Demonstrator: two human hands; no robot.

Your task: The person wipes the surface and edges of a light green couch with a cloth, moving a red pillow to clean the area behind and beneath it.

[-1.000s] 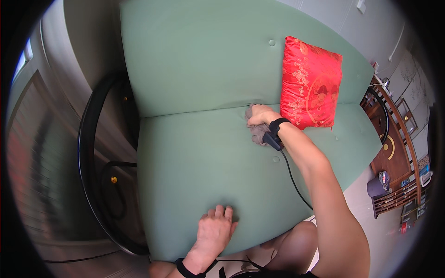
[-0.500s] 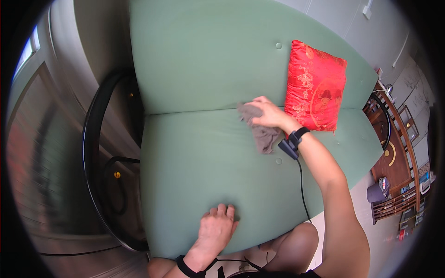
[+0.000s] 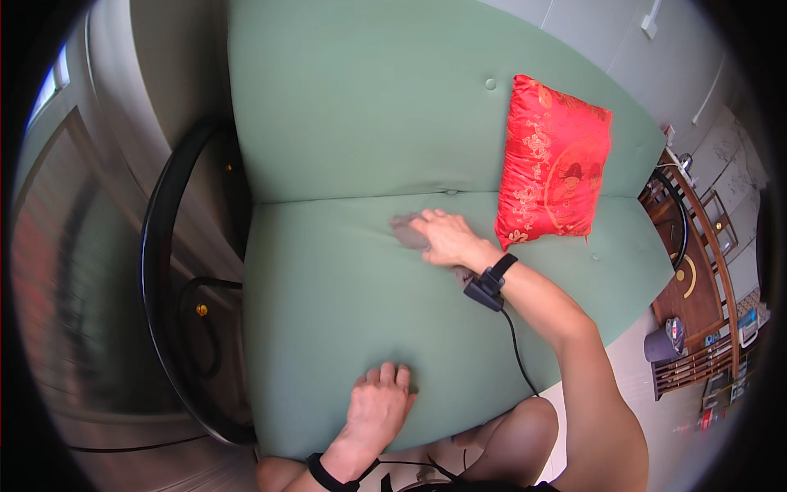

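Note:
A crumpled grey-brown cloth [image 3: 407, 232] lies against the seat of a green sofa [image 3: 320, 279], below the crease where seat meets backrest. My right hand [image 3: 448, 238] is closed over it and presses it on the seat; part of the cloth shows at the fingertips and another bit by the wrist. Near the front edge of the seat, my left hand [image 3: 379, 406] rests on the green surface with its fingers stretched out and nothing in them. A red patterned cushion [image 3: 553, 164] leans on the backrest to the right of my right hand.
Black curved armrests [image 3: 156, 246] bound the sofa at the left and right. A cable [image 3: 515, 344] trails from a black device on my right wrist. Beyond the right end stands a brown wooden table [image 3: 697, 303] with a purple bin [image 3: 662, 340] beside it.
My right hand has moved left and toward me with the cloth, away from the seat crease. The left hand rests in about the same place.

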